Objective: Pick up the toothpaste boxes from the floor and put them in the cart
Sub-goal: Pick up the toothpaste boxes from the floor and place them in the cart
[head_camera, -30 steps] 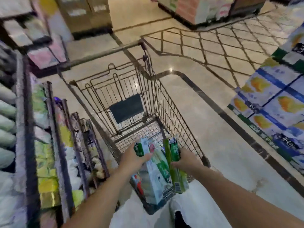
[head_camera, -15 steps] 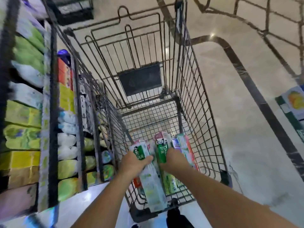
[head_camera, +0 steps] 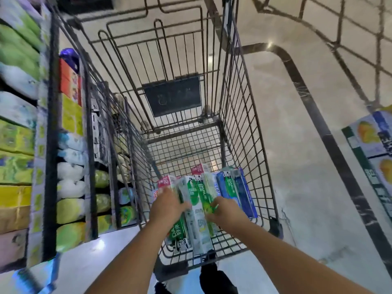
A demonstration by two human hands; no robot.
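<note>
Both hands are seen reaching down into the cart [head_camera: 244, 115]; the left hand [head_camera: 167, 205] is laid over the left side of a bundle of toothpaste boxes [head_camera: 196, 211], its fingers curled onto the white-and-green cartons, though how firmly they are gripped cannot be told; the right hand [head_camera: 226, 211] is placed against the right side of the same bundle, with the fingers bent round a green box edge. The boxes are found lying lengthwise on the wire floor at the near end of the cart; blue boxes [head_camera: 237, 187] are set just beside them, against the right wall. A dark panel [head_camera: 172, 95] is seen hanging at the far end; stocked shelves [head_camera: 25, 145] are ranged along the left, and stacked cartons [head_camera: 373, 141] at the right edge.
</note>
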